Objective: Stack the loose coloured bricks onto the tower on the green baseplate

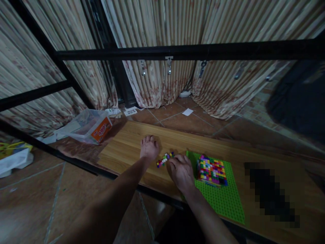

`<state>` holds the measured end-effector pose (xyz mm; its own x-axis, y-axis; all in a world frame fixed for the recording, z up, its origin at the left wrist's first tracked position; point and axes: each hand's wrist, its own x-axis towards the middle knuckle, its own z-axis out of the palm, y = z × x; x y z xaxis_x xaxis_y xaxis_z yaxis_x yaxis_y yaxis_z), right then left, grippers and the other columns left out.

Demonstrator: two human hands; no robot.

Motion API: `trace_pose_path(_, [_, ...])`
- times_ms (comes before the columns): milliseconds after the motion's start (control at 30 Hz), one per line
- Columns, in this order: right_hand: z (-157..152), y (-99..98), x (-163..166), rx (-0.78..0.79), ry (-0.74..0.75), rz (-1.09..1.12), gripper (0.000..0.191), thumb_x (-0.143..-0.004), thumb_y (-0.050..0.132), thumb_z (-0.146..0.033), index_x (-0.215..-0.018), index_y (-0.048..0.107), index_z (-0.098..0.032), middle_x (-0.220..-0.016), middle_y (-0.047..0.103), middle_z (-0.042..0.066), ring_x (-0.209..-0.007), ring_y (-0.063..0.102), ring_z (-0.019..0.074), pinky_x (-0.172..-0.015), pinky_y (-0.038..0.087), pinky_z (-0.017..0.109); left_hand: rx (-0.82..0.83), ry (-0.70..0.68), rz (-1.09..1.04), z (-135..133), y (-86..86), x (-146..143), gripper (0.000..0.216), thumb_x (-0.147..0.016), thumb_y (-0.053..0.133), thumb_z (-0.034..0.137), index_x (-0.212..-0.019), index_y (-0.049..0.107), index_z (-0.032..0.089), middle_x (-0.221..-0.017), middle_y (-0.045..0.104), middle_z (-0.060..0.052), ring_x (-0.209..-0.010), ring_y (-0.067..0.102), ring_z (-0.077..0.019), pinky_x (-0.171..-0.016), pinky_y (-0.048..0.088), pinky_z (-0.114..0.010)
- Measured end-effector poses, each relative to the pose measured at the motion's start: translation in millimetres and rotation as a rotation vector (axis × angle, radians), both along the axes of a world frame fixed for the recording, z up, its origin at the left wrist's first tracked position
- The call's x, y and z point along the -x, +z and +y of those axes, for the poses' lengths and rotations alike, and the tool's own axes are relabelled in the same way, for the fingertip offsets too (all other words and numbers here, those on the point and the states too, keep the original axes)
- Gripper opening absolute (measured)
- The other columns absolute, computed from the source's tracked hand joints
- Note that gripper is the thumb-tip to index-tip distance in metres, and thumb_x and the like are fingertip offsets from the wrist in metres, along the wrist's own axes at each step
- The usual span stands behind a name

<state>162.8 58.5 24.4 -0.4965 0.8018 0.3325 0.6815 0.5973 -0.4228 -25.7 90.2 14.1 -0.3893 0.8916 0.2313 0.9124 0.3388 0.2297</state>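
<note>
My left hand (149, 148) rests on the wooden tabletop, its fingers curled under, so the palm and anything in it are hidden. Just right of it lies a loose cluster of small coloured toy bricks (165, 158). Over the right end of that cluster is my right hand (181, 171), thumb and fingers drawn together; what they hold, if anything, does not show. A green studded baseplate (218, 203) lies beside my right hand. On its upper part stands a block of multicoloured bricks (212, 170), stacked in layers.
A clear plastic box (88, 125) with an orange label sits left of the low table (127, 142). Further left is a white container (16, 161) with yellow things. A black metal bar (177, 53) crosses ahead, before striped curtains (157, 27). Papers (188, 112) lie on the tiled floor.
</note>
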Motion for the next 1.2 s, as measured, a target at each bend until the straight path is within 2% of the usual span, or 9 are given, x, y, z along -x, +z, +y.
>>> trace_pose_path(133, [-12, -0.9, 14, 0.027, 0.038, 0.021, 0.019, -0.094, 0.052, -0.023, -0.091, 0.071, -0.023, -0.098, 0.066, 0.005, -0.096, 0.051, 0.0216, -0.091, 0.037, 0.034, 0.004, 0.003, 0.01, -1, 0.3, 0, 0.036, -0.092, 0.039, 0.03, -0.12, 0.058, 0.018, -0.127, 0.059, -0.012, -0.119, 0.049, -0.0269, -0.102, 0.037, -0.042])
trace_pose_path(300, [-15, -5.7, 28, 0.021, 0.023, -0.04, 0.019, -0.095, 0.051, -0.025, -0.087, 0.068, -0.022, -0.095, 0.068, 0.005, -0.095, 0.052, 0.0224, -0.086, 0.036, 0.035, 0.005, 0.009, 0.007, 0, 0.3, 0, 0.036, -0.092, 0.039, 0.029, -0.121, 0.057, 0.018, -0.127, 0.059, -0.011, -0.119, 0.049, -0.0265, -0.103, 0.036, -0.041])
trace_pose_path(467, [-14, -8.0, 21, -0.012, 0.012, -0.04, 0.022, -0.097, 0.048, -0.024, -0.092, 0.069, -0.021, -0.097, 0.069, 0.006, -0.092, 0.054, 0.0214, -0.086, 0.036, 0.034, 0.007, 0.007, -0.001, 1, -0.9, 0, 0.036, -0.091, 0.041, 0.03, -0.122, 0.057, 0.019, -0.128, 0.058, -0.012, -0.121, 0.048, -0.0267, -0.103, 0.036, -0.042])
trace_pose_path(667, [-20, -4.3, 7, -0.046, -0.024, -0.105, 0.027, -0.099, 0.045, -0.024, -0.095, 0.071, -0.019, -0.089, 0.069, 0.008, -0.09, 0.056, 0.0232, -0.084, 0.038, 0.035, 0.002, 0.006, 0.008, 1, -1.3, 0, 0.035, -0.091, 0.04, 0.029, -0.12, 0.058, 0.018, -0.127, 0.059, -0.012, -0.12, 0.049, -0.0272, -0.103, 0.036, -0.042])
trace_pose_path(800, [-21, 2.8, 10, -0.052, -0.037, -0.167, 0.027, -0.099, 0.043, -0.022, -0.098, 0.07, -0.019, -0.095, 0.069, 0.009, -0.093, 0.055, 0.025, -0.086, 0.038, 0.037, 0.007, 0.009, 0.01, 0, 0.8, -1, 0.035, -0.092, 0.039, 0.029, -0.119, 0.058, 0.018, -0.127, 0.059, -0.012, -0.119, 0.049, -0.0273, -0.103, 0.036, -0.042])
trace_pose_path(900, [-21, 4.8, 14, -0.03, -0.033, -0.181, 0.027, -0.098, 0.044, -0.023, -0.093, 0.071, -0.02, -0.095, 0.068, 0.01, -0.094, 0.054, 0.0258, -0.086, 0.038, 0.039, 0.008, 0.011, 0.016, 0, 1.3, -1, 0.035, -0.092, 0.04, 0.029, -0.119, 0.058, 0.018, -0.127, 0.059, -0.012, -0.119, 0.049, -0.0273, -0.103, 0.037, -0.041])
trace_pose_path(1033, [-21, -1.6, 16, -0.029, -0.042, -0.164, 0.026, -0.097, 0.048, -0.024, -0.084, 0.071, -0.021, -0.091, 0.067, 0.009, -0.091, 0.054, 0.0255, -0.084, 0.039, 0.038, 0.004, 0.01, 0.014, 0, 0.4, -1, 0.035, -0.091, 0.04, 0.029, -0.12, 0.057, 0.017, -0.128, 0.058, -0.012, -0.12, 0.049, -0.0269, -0.103, 0.037, -0.041])
trace_pose_path(1200, [-22, -15.1, 16, -0.125, -0.075, -0.085, 0.025, -0.095, 0.051, -0.024, -0.078, 0.069, -0.021, -0.083, 0.065, 0.008, -0.084, 0.054, 0.0233, -0.082, 0.041, 0.038, 0.011, 0.013, 0.017, 1, 0.2, -1, 0.034, -0.092, 0.04, 0.029, -0.118, 0.058, 0.017, -0.127, 0.059, -0.012, -0.119, 0.049, -0.0268, -0.102, 0.037, -0.041])
